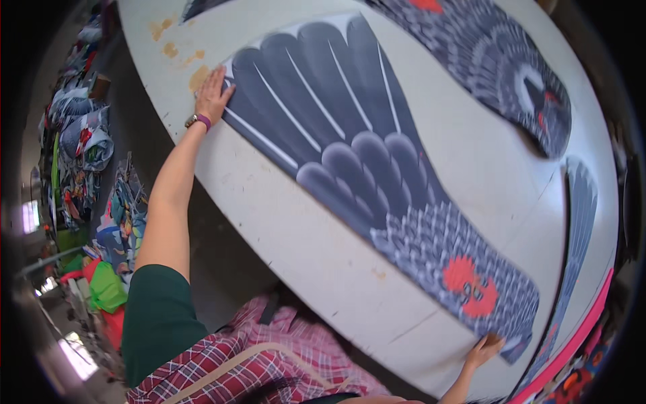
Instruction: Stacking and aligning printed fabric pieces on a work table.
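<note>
A long dark grey fabric panel [350, 182] printed with feathers and a red rooster motif lies flat across the white table [303, 256]. My left hand [212, 97] rests on the panel's far left corner, fingers stretched out. Beyond its wrist are a watch and a purple band. At the narrow near-right end, my right hand [481, 351] touches the panel's edge with curled fingers. A small brown patch shows at those fingertips; whether it is a thing they hold cannot be made out.
Another feather-printed panel [484, 67] lies at the far right, and a narrow grey strip [579, 222] near the right edge. A pink strip [572, 343] follows the table's rim. Colourful fabric piles [84, 141] stand to the left. Tan stains [171, 50] mark the tabletop.
</note>
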{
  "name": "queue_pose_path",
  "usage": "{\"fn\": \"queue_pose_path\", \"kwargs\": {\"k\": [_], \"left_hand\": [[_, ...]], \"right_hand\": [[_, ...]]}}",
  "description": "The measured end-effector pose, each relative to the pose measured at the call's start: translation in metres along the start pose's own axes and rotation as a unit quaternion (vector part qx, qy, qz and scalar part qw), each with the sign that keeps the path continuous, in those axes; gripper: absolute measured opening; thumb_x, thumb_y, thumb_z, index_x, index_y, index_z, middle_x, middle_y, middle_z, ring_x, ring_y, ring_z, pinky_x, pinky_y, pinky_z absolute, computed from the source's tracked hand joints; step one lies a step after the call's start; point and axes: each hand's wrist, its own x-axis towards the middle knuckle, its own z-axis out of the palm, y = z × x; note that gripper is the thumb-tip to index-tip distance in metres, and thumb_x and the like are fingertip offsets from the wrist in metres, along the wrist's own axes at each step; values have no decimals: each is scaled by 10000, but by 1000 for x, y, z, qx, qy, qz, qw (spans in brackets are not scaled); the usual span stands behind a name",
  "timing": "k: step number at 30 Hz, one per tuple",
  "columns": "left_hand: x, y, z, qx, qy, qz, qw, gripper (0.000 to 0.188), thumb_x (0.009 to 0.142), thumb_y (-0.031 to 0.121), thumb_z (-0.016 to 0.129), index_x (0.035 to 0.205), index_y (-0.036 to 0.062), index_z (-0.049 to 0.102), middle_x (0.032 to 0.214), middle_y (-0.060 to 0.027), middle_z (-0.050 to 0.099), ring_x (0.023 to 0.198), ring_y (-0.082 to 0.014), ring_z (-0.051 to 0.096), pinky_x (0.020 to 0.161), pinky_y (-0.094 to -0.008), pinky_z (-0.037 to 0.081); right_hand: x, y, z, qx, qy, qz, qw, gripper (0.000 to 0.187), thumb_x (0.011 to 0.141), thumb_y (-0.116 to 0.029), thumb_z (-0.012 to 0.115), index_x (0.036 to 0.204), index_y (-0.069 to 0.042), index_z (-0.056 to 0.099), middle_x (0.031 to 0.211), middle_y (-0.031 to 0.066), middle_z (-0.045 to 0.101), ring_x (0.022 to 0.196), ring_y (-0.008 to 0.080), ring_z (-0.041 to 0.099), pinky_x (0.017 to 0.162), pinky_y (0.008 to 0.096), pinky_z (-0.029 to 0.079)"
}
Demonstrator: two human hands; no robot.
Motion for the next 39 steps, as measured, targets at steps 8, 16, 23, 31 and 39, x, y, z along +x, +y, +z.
{"fn": "queue_pose_path", "kwargs": {"k": [8, 16, 23, 31, 39], "left_hand": [[41, -35, 26, -20, 44, 52, 997, 689, 966, 552, 398, 1501, 128, 309, 1550, -89, 318, 1429, -277, 288, 1164, -425, 213], [28, -66, 48, 59, 26, 86, 994, 710, 955, 609, 355, 1528, 201, 256, 1578, -33, 264, 1441, -255, 266, 1172, -425, 197], [35, 14, 67, -2, 24, 27, 999, 724, 960, 587, 368, 1497, 107, 299, 1546, -86, 317, 1421, -281, 298, 1167, -409, 216], [-9, 19, -38, 6, 204, -162, 965, 739, 948, 438, 489, 1531, 92, 193, 1595, -142, 165, 1468, -339, 154, 1189, -455, 110], [-285, 187, -186, -335, 216, -409, 821, 460, 979, 162, 475, 1404, -6, 425, 1467, -167, 433, 1388, -308, 367, 1147, -376, 263]], "right_hand": [[68, -490, -68, 296, 6, -169, 940, 327, 839, -103, 610, 1154, -16, 621, 1235, 185, 591, 1111, 345, 550, 1007, 454, 366], [39, -369, -37, 147, -11, -147, 978, 362, 794, -78, 636, 1152, -26, 641, 1271, 178, 592, 1306, 350, 446, 1063, 444, 315], [35, -330, -49, 191, -19, -171, 966, 583, 802, -96, 629, 1351, 34, 486, 1394, 240, 482, 1231, 412, 478, 1034, 486, 345], [84, -776, -89, 388, -38, -436, 811, 666, 755, -200, 655, 1384, -81, 471, 1456, 158, 412, 1108, 345, 477, 900, 473, 377], [108, -953, -88, 376, 20, -469, 799, 596, 811, -245, 599, 1369, -78, 471, 1465, 159, 398, 1105, 381, 503, 886, 491, 394]]}}
